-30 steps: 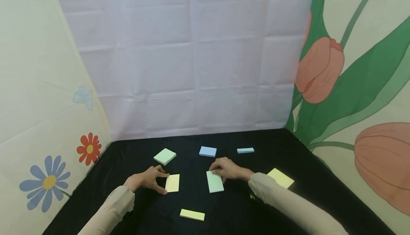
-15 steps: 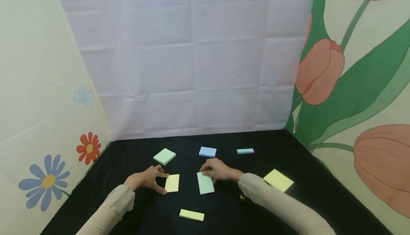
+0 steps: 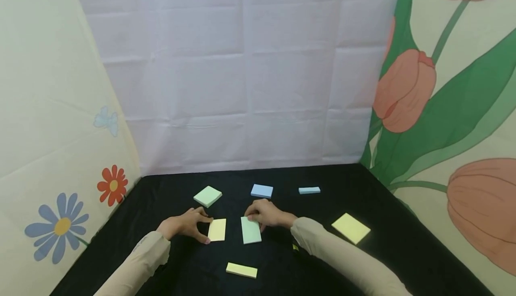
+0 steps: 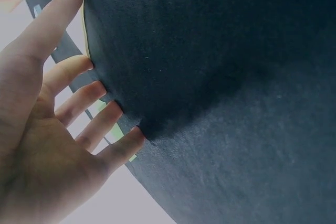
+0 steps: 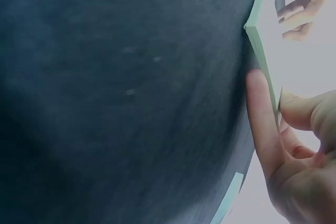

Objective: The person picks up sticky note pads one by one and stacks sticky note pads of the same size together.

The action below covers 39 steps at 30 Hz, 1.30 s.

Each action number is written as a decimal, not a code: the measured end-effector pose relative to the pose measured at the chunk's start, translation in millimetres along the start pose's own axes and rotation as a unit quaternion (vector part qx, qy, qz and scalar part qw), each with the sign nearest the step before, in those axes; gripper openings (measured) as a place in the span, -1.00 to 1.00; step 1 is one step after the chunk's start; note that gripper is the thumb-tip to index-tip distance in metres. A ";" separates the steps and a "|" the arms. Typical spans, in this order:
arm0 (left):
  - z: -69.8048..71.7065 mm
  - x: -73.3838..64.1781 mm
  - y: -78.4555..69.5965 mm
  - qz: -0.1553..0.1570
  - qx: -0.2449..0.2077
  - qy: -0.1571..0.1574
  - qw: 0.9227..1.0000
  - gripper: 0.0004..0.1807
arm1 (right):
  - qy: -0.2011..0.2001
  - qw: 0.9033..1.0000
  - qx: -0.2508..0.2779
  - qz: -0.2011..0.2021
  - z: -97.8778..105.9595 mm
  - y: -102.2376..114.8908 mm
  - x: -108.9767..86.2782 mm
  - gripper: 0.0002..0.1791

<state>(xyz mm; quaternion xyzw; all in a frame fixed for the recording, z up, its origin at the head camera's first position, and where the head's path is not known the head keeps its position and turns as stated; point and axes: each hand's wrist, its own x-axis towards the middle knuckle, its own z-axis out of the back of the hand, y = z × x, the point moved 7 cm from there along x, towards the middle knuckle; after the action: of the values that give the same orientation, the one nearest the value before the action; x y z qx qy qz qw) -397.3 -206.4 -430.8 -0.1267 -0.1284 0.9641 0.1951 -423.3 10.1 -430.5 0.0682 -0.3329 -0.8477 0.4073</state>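
Observation:
In the head view my left hand lies beside a pale yellow sticky note pad, thumb and index fingertip touching its left edge. Its fingers are spread and mostly straight in the left wrist view, where the pad shows only as a thin edge. To the right, my right hand pinches a pale green sticky note pad near its upper right edge. The right wrist view shows the thumb and fingers on either side of this green pad. A narrow dark strip of tablecloth separates the two pads.
Behind my hands lie a square green pad, a blue pad and a narrow blue pad. A narrow yellow pad lies in front; a larger yellow one is right. Black cloth covers the table.
My right hand has moved left with the green pad, closer to the pale yellow pad, and the green pad has turned slightly straighter. The left hand has stayed in place.

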 end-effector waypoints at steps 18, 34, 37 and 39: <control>0.0 0.0 -1.3 -0.003 0.002 -0.003 1.000 -0.22 | 0.004 1.000 0.022 -0.005 -15.6 13.1 25.3 -0.83; 1.8 0.8 -0.9 0.000 -0.002 0.001 1.000 -0.23 | -0.008 0.999 -0.020 -0.024 -25.7 19.5 42.5 -0.84; 1.6 0.9 -0.7 -0.003 0.000 0.000 1.000 -0.24 | -0.006 0.999 -0.012 -0.031 -27.3 18.4 46.3 -0.84; 1.3 0.9 -0.6 -0.005 -0.001 -0.002 1.000 -0.24 | -0.008 0.999 -0.007 -0.036 -28.6 19.6 48.7 -0.84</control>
<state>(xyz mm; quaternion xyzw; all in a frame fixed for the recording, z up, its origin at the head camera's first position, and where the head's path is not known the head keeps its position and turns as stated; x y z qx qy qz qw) -398.3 -205.7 -429.5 -0.1244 -0.1299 0.9633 0.1993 -431.7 -49.0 -432.8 0.0707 -0.3276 -0.8646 0.3743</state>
